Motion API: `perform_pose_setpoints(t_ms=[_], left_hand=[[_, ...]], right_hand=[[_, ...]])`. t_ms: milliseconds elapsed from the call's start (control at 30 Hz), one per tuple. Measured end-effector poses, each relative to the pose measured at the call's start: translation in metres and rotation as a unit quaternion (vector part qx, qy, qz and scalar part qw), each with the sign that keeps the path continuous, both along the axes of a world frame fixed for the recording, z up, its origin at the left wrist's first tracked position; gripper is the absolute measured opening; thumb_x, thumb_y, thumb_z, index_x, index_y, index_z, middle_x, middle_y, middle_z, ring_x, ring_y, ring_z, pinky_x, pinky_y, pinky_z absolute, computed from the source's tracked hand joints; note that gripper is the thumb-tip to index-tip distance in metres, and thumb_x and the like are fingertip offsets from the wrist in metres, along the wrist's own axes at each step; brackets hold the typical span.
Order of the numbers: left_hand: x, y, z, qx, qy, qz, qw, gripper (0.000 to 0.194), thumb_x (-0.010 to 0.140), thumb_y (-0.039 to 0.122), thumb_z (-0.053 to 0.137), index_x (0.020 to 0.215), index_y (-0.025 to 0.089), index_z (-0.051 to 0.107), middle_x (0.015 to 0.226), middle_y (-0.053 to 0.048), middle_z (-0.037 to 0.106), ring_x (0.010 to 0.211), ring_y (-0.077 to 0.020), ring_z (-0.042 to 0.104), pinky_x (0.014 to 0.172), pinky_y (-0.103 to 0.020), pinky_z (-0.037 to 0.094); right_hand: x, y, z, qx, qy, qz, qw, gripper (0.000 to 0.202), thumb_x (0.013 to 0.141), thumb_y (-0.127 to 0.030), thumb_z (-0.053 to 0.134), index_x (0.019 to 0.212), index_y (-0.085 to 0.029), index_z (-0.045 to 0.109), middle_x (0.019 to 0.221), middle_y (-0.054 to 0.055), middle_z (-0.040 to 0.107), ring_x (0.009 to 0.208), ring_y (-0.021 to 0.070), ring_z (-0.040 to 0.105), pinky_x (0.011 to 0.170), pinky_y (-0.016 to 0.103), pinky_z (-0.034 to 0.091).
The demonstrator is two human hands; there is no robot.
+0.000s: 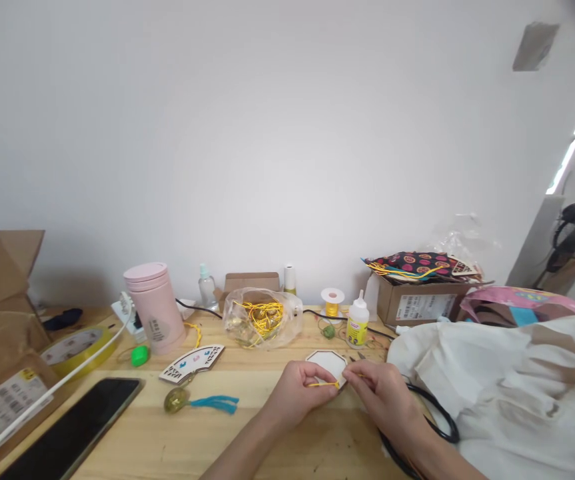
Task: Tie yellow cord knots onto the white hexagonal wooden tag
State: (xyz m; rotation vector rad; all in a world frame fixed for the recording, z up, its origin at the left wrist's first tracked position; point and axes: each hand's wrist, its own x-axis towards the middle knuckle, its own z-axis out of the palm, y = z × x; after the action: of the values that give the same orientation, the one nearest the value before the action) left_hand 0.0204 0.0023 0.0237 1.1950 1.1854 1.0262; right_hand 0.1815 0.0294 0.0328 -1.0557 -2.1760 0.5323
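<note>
The left hand (304,387) pinches a thin yellow cord (321,384), probably soft, limp and best taken near its end, while the right hand (382,393) has thumb and finger pressed together, on what I cannot tell. Just beyond the fingertips, the white octagonal plaque (328,363) looks light, stiff and best gripped by its dark-lined edge; farther back stand a smooth squeeze bottle (357,327) and a crinkled clear bag (287,313).

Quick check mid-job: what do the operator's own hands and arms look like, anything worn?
Left hand and right hand are ungloved. Both forearms are bare, no sleeves in view. I see no watch, bracelet or markings.
</note>
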Motion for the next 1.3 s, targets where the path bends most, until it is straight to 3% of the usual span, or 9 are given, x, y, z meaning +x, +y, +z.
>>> perform_pose_setpoints(t_ms=[267,367,500,733,1000,1300], left_hand=[[-0.002,0.002,-0.001,0.024,0.003,-0.010,1.000,0.028,0.059,0.036,0.062,0.069,0.011,0.066,0.059,-0.001,0.060,0.050,-0.0061,0.042,0.048,-0.018,0.028],[-0.003,0.003,-0.001,0.025,0.006,-0.006,1.000,0.025,0.059,0.035,0.062,0.067,0.011,0.065,0.049,0.003,0.054,0.040,-0.0029,0.034,0.041,-0.018,0.021],[-0.004,0.004,0.001,-0.047,-0.061,-0.018,0.997,0.017,0.058,0.030,0.062,0.060,0.013,0.060,0.033,0.010,0.036,0.028,-0.0005,0.018,0.032,-0.018,0.008],[-0.002,0.002,0.007,-0.054,-0.081,-0.010,0.995,0.020,0.061,0.032,0.059,0.059,0.012,0.057,0.026,0.011,0.031,0.023,-0.0004,0.015,0.028,-0.019,0.004],[0.000,-0.003,0.010,-0.105,-0.197,-0.012,0.975,0.016,0.065,0.028,0.057,0.060,0.014,0.052,0.034,0.014,0.018,0.031,0.0000,0.007,0.031,-0.017,0.002],[0.001,0.000,0.003,-0.075,-0.167,0.016,0.983,0.017,0.062,0.030,0.059,0.060,0.014,0.052,0.031,0.014,0.023,0.029,0.0002,0.010,0.030,-0.017,0.003]], right_hand=[[0.001,0.004,-0.002,-0.014,0.026,-0.005,1.000,0.028,0.080,-0.031,0.039,0.064,-0.018,0.059,0.057,-0.001,0.057,0.053,0.0121,0.048,0.049,0.022,0.034],[0.000,0.002,-0.002,-0.012,0.026,-0.005,1.000,0.029,0.080,-0.032,0.039,0.064,-0.019,0.059,0.057,-0.001,0.057,0.053,0.0123,0.048,0.050,0.022,0.034],[-0.001,-0.001,-0.003,-0.006,0.021,0.007,1.000,0.028,0.079,-0.031,0.039,0.066,-0.019,0.060,0.057,-0.001,0.057,0.053,0.0124,0.048,0.051,0.022,0.034],[-0.003,-0.003,-0.004,-0.028,0.036,0.041,0.998,0.027,0.081,-0.031,0.037,0.071,-0.019,0.059,0.062,-0.001,0.057,0.058,0.0119,0.048,0.054,0.021,0.034],[-0.007,-0.008,-0.005,-0.020,-0.007,0.048,0.999,0.025,0.077,-0.029,0.044,0.056,-0.017,0.049,0.047,-0.008,0.027,0.045,0.0071,0.026,0.043,0.020,0.021],[-0.005,-0.006,-0.004,-0.076,0.022,0.046,0.996,0.025,0.078,-0.029,0.040,0.070,-0.017,0.061,0.055,-0.003,0.050,0.050,0.0095,0.037,0.045,0.020,0.028]])
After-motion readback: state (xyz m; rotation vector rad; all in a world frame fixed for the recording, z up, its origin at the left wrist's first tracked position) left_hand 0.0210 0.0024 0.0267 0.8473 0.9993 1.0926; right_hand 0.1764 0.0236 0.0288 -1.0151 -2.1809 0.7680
